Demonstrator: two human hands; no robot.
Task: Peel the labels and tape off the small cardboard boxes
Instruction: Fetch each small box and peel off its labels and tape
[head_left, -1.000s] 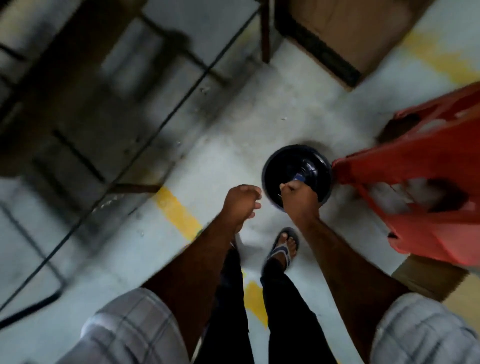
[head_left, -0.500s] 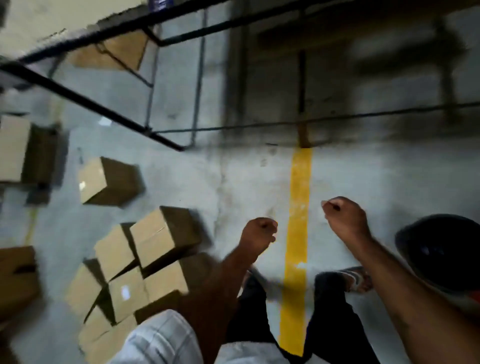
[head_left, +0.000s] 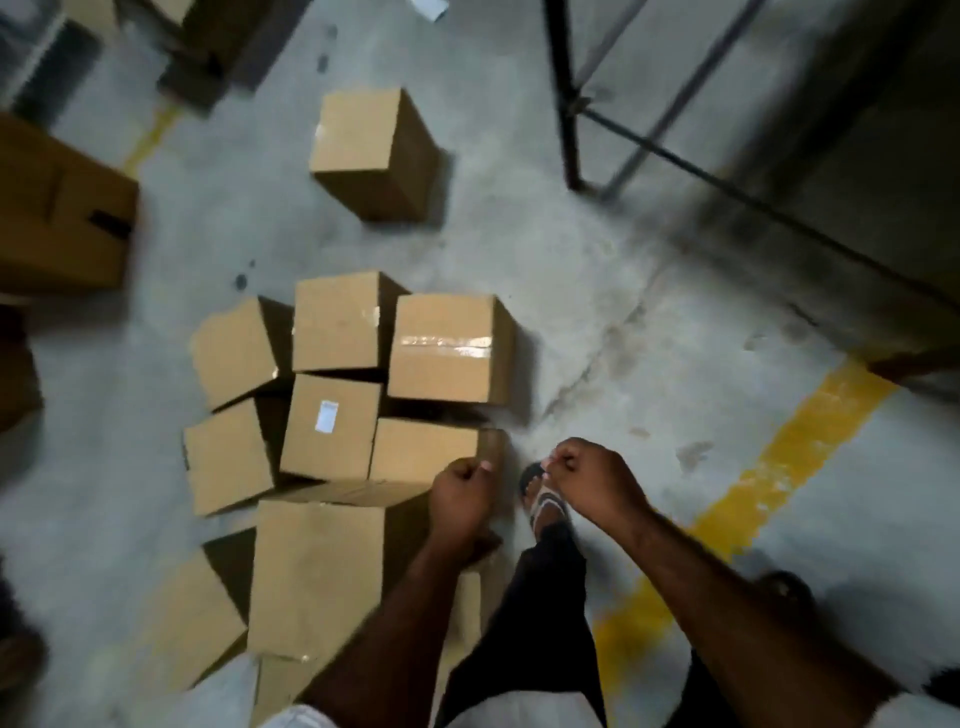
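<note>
Fingers (head_left: 467, 468) curled, left hand (head_left: 461, 496) and right hand (head_left: 589, 480) empty | cardboard boxes (head_left: 332, 447) now nearer, beneath left hand

Dim, motion blur, dark edges

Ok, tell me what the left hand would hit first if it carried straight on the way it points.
Probably the small cardboard box directly ahead of the left hand. Depth is unclear from above, so the hand may be higher than the box top and pass over it.
</note>
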